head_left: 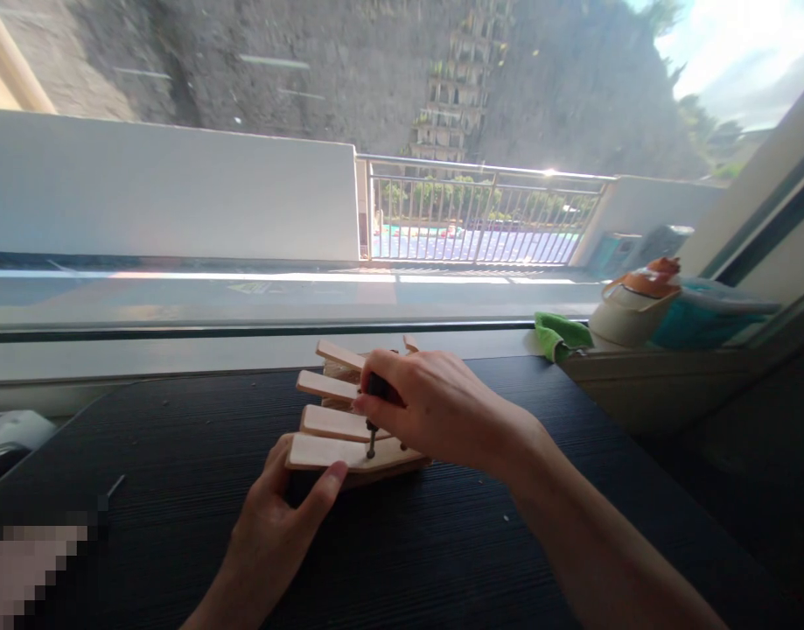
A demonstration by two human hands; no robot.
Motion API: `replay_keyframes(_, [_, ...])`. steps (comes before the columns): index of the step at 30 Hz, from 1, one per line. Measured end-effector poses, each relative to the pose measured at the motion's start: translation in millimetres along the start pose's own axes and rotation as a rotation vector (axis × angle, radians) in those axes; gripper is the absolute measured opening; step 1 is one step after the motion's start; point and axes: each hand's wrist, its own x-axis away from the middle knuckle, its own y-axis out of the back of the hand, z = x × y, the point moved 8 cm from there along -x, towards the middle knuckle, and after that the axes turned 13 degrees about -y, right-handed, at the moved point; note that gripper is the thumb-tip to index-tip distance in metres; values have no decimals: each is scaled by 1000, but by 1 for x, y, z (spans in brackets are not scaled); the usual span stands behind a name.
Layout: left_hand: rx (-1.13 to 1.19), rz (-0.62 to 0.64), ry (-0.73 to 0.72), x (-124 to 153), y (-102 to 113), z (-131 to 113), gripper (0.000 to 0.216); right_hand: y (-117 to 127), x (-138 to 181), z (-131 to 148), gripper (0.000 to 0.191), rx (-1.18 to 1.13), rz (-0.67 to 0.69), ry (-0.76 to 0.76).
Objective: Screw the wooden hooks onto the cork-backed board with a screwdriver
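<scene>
A pale wooden piece with several slats fanning out to the left (329,451) lies on a dark table. My left hand (280,499) grips the end of its nearest slat, thumb on top and fingers round the outer end. My right hand (434,398) is closed round the black handle of a screwdriver (379,387). The metal shaft points down, its lower end at a dark round screw head (371,454) on the nearest slat. Another dark screw head (403,446) shows just to the right. My right hand and wrist cover much of the wooden piece's right side.
The black wood-grain table (178,472) ends at a windowsill. A green cloth (562,335) lies on the sill beside a cream container (628,315) and a teal bag-like item (709,313). At the left edge sits a white appliance (14,437). A thin metal rod (116,486) lies near a pixelated patch.
</scene>
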Motion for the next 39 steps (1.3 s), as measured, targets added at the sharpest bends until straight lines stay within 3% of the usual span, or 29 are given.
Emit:
replay_keyframes(7, [-35, -5, -17, 0, 1, -1, 32, -1, -6, -11, 29, 73, -49, -99])
replay_keyframes(17, [-42, -14, -23, 0, 4, -3, 29, 3, 9, 16, 16, 22, -33, 145])
replay_keyframes(24, [-56, -5, -23, -1, 3, -4, 29, -1, -8, -14, 27, -9, -11, -82])
replay_keyframes(28, [-69, 8, 0, 0, 2, -1, 31, -1, -8, -17, 29, 11, -34, -114])
replay_keyframes(34, [-46, -15, -22, -1, 3, -3, 28, 5, 6, 5, 24, 51, -62, 32])
replay_keyframes(39, [-52, 7, -26, -1, 1, 0, 30, 2, 8, 15, 21, 51, 5, 122])
